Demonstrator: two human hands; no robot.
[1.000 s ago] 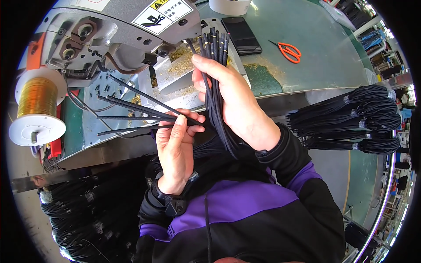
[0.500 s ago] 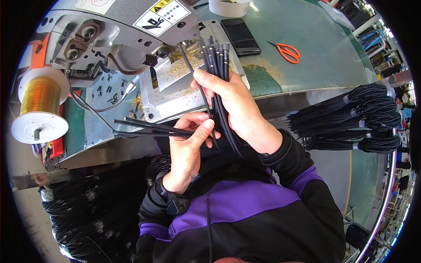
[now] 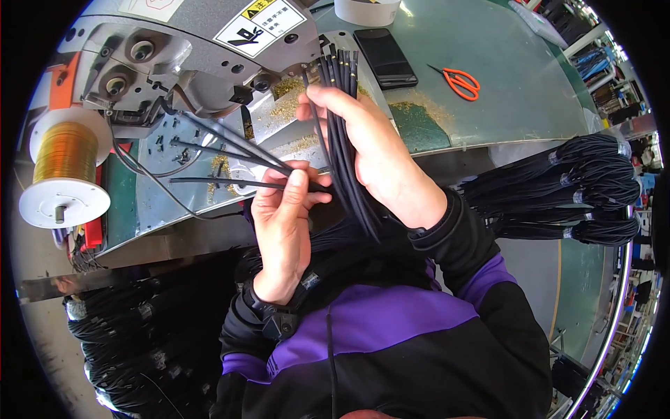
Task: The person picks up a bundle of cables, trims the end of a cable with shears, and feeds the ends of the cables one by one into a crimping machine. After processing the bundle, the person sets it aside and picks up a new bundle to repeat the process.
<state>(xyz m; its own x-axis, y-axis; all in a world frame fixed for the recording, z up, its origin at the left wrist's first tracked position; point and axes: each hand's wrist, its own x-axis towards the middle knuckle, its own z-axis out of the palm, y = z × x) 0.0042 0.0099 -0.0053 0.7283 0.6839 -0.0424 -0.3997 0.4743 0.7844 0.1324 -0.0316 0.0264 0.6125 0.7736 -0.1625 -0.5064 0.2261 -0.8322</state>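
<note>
My right hand (image 3: 380, 150) is closed around an upright bundle of black cords (image 3: 343, 133), whose top ends carry small gold-coloured bands. One cord (image 3: 317, 129) stands apart from that bundle along the thumb side, its tip close under the grey machine head (image 3: 209, 49). Lower and to the left, my left hand (image 3: 283, 216) pinches a few more black cords (image 3: 241, 143) between thumb and fingers; they fan out toward the machine. The lower parts of the cords blur into my dark clothing.
A spool of gold-coloured wire (image 3: 66, 157) hangs at the left. Gold bits litter the metal base plate (image 3: 279, 150). Beyond lie a black phone (image 3: 385, 57), orange-handled snips (image 3: 460, 84) and a white roll (image 3: 366, 12). Tied cord bundles hang at right (image 3: 565, 185) and lower left (image 3: 146, 335).
My right hand has risen slightly with its bundle, bringing the separate cord's tip nearer the machine head. My left hand has shifted left and up, and its cords now spread wider and point higher.
</note>
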